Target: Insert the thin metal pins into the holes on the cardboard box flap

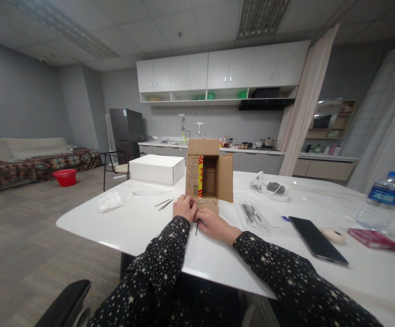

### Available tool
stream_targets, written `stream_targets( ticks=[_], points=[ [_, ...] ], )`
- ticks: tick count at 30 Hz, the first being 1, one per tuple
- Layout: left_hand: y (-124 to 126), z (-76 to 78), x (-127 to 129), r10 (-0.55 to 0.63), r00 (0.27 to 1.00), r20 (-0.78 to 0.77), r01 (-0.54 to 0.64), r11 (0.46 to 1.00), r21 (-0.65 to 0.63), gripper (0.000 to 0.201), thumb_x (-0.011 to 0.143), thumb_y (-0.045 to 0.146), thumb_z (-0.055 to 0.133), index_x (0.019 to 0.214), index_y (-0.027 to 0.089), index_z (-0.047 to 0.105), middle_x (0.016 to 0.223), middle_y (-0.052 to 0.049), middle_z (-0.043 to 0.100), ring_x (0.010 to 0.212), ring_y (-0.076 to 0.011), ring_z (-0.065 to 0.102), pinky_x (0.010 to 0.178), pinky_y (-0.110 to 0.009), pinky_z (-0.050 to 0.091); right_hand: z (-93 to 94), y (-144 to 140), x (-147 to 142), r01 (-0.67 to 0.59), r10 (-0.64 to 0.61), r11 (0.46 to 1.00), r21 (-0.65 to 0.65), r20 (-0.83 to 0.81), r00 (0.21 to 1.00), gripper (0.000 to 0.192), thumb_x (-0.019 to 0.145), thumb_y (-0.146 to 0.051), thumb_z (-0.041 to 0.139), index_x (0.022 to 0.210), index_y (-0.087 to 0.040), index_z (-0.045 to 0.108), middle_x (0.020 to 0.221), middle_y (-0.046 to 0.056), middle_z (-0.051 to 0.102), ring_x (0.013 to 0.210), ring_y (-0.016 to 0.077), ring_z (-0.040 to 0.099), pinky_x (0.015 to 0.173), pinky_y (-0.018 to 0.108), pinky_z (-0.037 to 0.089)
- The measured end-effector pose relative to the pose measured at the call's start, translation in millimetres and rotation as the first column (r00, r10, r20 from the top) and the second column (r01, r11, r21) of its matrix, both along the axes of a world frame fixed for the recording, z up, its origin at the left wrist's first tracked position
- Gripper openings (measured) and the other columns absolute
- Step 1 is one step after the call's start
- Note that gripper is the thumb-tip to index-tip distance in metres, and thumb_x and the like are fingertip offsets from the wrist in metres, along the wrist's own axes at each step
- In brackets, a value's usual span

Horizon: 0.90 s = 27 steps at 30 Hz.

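An open cardboard box (225, 178) stands on the white table (142, 231) with its opening facing me. Rows of small shiny dots run over its left flap (192, 175) and lower flap (207, 204); a yellow and red strip (200, 177) borders the opening. My left hand (184, 208) is closed, fingertips pressed together at the box's lower left corner; whatever they pinch is hidden. Close beside it, my right hand (214, 225) is curled in front of the lower flap. A thin metal tool (196, 228) sticks out from under its fingers toward me.
Thin metal tools (165, 204) lie left of the box, beyond them a white box (156, 170) and crumpled white plastic (110, 202). On the right are a bag of metal tools (252, 215), a white corded device (270, 188), a phone (316, 240), a pink box (373, 239) and a water bottle (383, 200).
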<state>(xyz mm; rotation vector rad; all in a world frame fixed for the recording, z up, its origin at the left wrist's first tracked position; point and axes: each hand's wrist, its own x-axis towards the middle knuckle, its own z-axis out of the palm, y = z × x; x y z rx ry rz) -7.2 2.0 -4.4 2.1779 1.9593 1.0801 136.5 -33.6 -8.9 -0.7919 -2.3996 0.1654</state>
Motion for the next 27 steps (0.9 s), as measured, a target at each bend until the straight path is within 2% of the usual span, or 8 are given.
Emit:
stream_targets(
  ticks=[7,27],
  points=[
    [2.8,-2.9,-0.9,-0.024,0.999,0.023,0.024,1.0,0.014,0.013,0.076,0.024,0.055,0.087,0.022,0.061,0.091,-0.004,0.058,0.091,-0.0189,0.054,0.08,-0.033,0.036,1.7,-1.5,0.4,0.002,-0.002,1.0,-0.004,0.0,1.0,0.018,0.075,-0.002,0.05,0.082,-0.017,0.059,0.084,0.005,0.061,0.084,0.0172,0.054,0.08,0.031,0.044],
    [2.5,-2.2,-1.1,-0.084,0.996,0.014,0.084,0.997,0.002,0.009,0.078,0.024,0.053,0.085,0.021,0.058,0.095,-0.004,0.059,0.094,-0.0182,0.053,0.081,-0.033,0.037,-0.8,0.2,0.2,-0.002,0.002,1.0,0.005,-0.007,1.0,0.017,0.075,-0.002,0.051,0.08,-0.016,0.058,0.084,0.005,0.061,0.084,0.0173,0.054,0.08,0.03,0.044]
  ],
)
